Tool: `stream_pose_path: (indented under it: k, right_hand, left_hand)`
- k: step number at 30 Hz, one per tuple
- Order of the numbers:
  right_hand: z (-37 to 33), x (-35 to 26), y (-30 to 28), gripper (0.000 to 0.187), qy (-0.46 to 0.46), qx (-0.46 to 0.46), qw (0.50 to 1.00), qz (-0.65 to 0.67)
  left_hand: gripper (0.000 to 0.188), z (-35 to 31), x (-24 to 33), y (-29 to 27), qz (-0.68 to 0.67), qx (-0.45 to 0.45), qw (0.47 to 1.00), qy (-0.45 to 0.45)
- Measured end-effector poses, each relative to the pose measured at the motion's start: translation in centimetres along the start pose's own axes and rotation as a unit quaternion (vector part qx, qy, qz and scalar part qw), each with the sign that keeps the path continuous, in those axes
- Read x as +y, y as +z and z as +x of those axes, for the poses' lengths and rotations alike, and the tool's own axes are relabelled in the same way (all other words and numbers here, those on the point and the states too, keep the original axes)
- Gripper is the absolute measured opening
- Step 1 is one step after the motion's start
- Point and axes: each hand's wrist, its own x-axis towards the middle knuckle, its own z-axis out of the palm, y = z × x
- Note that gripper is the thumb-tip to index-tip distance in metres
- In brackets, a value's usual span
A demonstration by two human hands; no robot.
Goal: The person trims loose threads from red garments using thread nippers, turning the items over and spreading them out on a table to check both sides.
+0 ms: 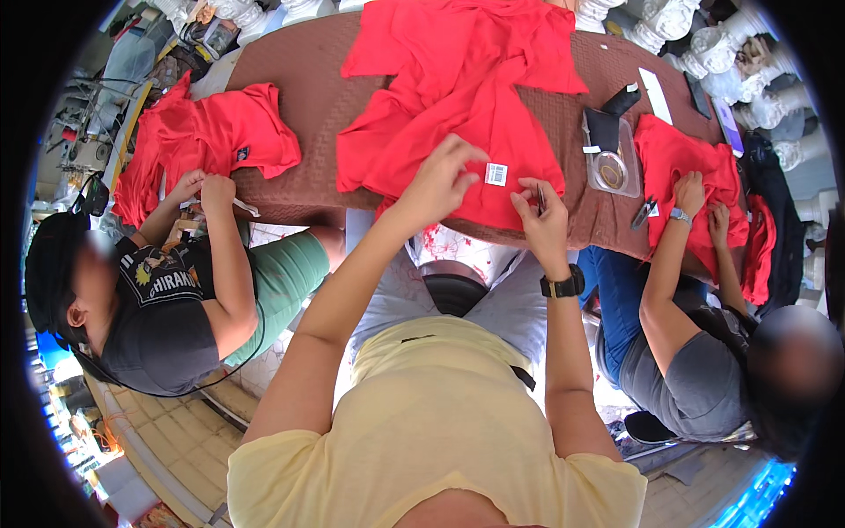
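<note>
A red garment (458, 114) lies spread and rumpled over the table in front of me, its near end hanging at the table edge. On it is a small white barcode label (496, 174). My left hand (437, 182) hovers over the cloth just left of the label, fingers apart and nothing visible in them. Right of the label, at the garment's near edge, my right hand (546, 231) is closed around small dark snips (540, 199), of which only the tip end shows between thumb and fingers.
A brown cloth covers the table (295, 66). Co-workers sit left and right, handling red garments (211, 132) (673, 154). To my right stand a clear plastic tub (629, 141) with a dark pouch (603, 129), another pair of snips (644, 213) and a phone (727, 125).
</note>
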Motion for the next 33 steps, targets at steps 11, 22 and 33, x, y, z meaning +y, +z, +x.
stream_pose_path:
  k: [11,22,33]
  right_hand:
    - [-5.3,1.1,1.3,0.015,0.096,-0.021,0.994,0.037]
    - [-6.5,2.1,5.6,0.022,0.204,0.094,0.916,0.333]
    - [-7.3,2.5,5.6,0.022,0.081,0.1,0.972,0.198]
  left_hand:
    - [0.047,-4.9,3.8,3.0,0.079,0.027,0.993,-0.085]
    - [0.036,-6.2,2.7,5.2,0.119,0.088,0.988,-0.052]
    - [0.024,-6.2,2.0,5.0,0.069,0.071,0.992,-0.079]
